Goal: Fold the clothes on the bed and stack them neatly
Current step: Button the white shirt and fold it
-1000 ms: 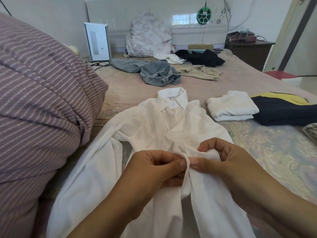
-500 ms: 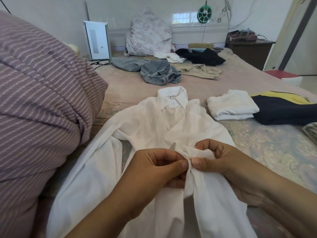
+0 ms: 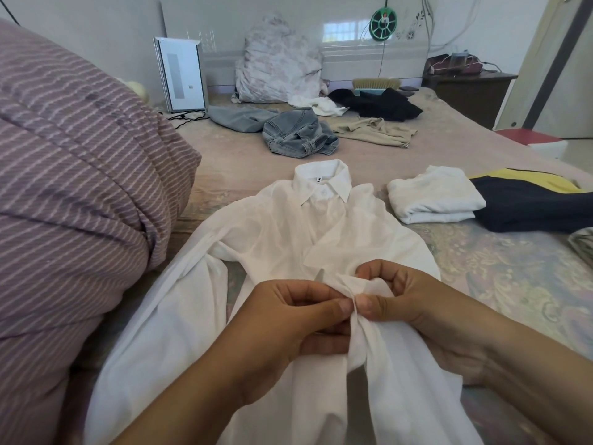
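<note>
Small change only: both hands have slid a bit toward the collar along the white shirt's front opening vs 1 s ago. Left hand and right hand keep thumbs pressed tip to tip, pinching the two front edges together, but the bunched fabric peak above the thumbs now stands a little taller and more crumpled. Right hand's fingers are curled tighter over that fold than before.

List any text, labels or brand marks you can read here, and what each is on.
Nothing is readable.
Black marks on the neck label of the white collared shirt: too small to read.
Small mark on the white upright appliance: blurred.
</note>
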`<action>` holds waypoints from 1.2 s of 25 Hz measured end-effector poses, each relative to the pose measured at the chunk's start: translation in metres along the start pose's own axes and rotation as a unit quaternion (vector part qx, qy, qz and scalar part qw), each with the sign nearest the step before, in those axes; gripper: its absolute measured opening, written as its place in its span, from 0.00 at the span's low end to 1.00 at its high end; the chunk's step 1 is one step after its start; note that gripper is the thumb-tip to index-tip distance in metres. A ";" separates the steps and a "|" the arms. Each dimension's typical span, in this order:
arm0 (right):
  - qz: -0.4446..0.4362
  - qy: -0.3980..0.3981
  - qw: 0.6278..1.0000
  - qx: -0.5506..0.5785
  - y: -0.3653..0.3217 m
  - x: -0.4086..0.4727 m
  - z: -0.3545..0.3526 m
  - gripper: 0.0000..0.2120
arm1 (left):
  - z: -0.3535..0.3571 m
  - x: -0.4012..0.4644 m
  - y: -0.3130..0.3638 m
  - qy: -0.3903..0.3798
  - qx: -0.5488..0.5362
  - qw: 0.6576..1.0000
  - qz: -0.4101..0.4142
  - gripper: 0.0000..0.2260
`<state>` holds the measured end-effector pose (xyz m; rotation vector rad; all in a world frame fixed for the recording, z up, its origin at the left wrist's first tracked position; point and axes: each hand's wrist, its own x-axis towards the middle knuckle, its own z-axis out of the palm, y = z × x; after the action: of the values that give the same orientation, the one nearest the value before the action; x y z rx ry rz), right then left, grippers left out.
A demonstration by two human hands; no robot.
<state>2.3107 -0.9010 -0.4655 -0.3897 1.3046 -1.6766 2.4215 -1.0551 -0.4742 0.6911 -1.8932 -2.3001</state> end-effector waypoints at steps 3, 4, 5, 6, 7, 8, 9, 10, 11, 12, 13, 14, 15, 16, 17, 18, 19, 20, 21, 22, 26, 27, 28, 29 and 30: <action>-0.003 -0.013 1.000 -0.018 -0.002 0.002 0.000 0.11 | -0.002 0.002 0.001 -0.014 -0.020 0.999 -0.035 0.06; -0.003 -0.015 1.000 -0.022 -0.003 0.002 0.000 0.11 | -0.003 0.003 0.001 -0.016 -0.024 0.999 -0.043 0.06; -0.007 -0.011 1.000 -0.028 -0.002 0.002 0.001 0.10 | -0.003 0.004 0.002 -0.015 -0.024 0.999 -0.046 0.06; -0.017 0.000 0.999 -0.039 -0.002 0.002 0.002 0.10 | -0.002 0.004 0.002 -0.008 -0.016 0.999 -0.041 0.06; -0.032 0.019 0.997 -0.064 -0.001 0.002 0.003 0.08 | -0.001 0.005 0.002 0.007 0.003 1.000 -0.025 0.05; -0.053 0.045 0.992 -0.104 0.000 0.000 0.004 0.06 | 0.001 0.004 0.002 0.029 0.034 0.999 0.001 0.05; -0.076 0.073 0.982 -0.157 0.002 -0.001 0.007 0.04 | 0.002 0.004 0.001 0.054 0.071 0.995 0.035 0.04; -0.099 0.097 0.968 -0.209 0.003 -0.002 0.010 0.04 | 0.004 0.003 0.001 0.079 0.106 0.989 0.069 0.03; -0.115 0.120 0.955 -0.247 0.004 -0.003 0.013 0.04 | 0.006 0.002 -0.001 0.097 0.136 0.981 0.100 0.02; -0.125 0.141 0.947 -0.262 0.006 -0.004 0.015 0.04 | 0.007 0.001 -0.002 0.108 0.161 0.973 0.127 0.02; -0.129 0.159 0.943 -0.262 0.007 -0.003 0.016 0.04 | 0.009 0.001 -0.004 0.116 0.185 0.964 0.153 0.02; -0.129 0.170 0.943 -0.256 0.007 -0.003 0.017 0.04 | 0.010 0.000 -0.006 0.125 0.212 0.953 0.177 0.03; -0.125 0.176 0.945 -0.247 0.008 -0.002 0.017 0.04 | 0.011 -0.001 -0.007 0.134 0.237 0.942 0.196 0.04; -0.120 0.180 0.947 -0.237 0.008 -0.002 0.016 0.04 | 0.012 -0.001 -0.008 0.144 0.253 0.933 0.210 0.05; -0.114 0.185 0.949 -0.229 0.007 -0.002 0.015 0.04 | 0.013 -0.001 -0.008 0.150 0.259 0.928 0.222 0.06; -0.111 0.190 0.950 -0.223 0.007 -0.002 0.015 0.04 | 0.013 -0.002 -0.008 0.156 0.260 0.924 0.232 0.06; -0.110 0.195 0.951 -0.215 0.007 -0.002 0.014 0.04 | 0.013 -0.003 -0.009 0.161 0.263 0.919 0.244 0.05; -0.109 0.198 0.952 -0.205 0.007 -0.001 0.014 0.04 | 0.014 -0.003 -0.009 0.164 0.271 0.913 0.258 0.05; -0.109 0.201 0.954 -0.196 0.008 -0.001 0.015 0.05 | 0.014 -0.004 -0.010 0.166 0.282 0.904 0.274 0.05; -0.111 0.204 0.954 -0.190 0.008 0.000 0.015 0.05 | 0.014 -0.005 -0.011 0.167 0.293 0.896 0.290 0.06; -0.126 0.219 0.950 -0.184 0.010 0.002 0.016 0.06 | 0.014 -0.006 -0.014 0.171 0.289 0.883 0.327 0.06; -0.128 0.223 0.949 -0.180 0.011 0.003 0.016 0.06 | 0.013 -0.005 -0.014 0.170 0.291 0.880 0.335 0.07; -0.129 0.227 0.949 -0.176 0.012 0.003 0.016 0.05 | 0.012 -0.004 -0.015 0.166 0.301 0.872 0.348 0.07; -0.130 0.231 0.949 -0.171 0.013 0.003 0.016 0.05 | 0.011 -0.003 -0.015 0.162 0.322 0.859 0.365 0.06; -0.130 0.234 0.950 -0.162 0.014 0.003 0.016 0.05 | 0.010 -0.003 -0.015 0.157 0.350 0.842 0.380 0.05</action>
<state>2.3269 -0.9129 -0.4723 -0.3802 1.9671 -1.8426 2.4232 -1.0413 -0.4865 0.2272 -2.2476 -0.9493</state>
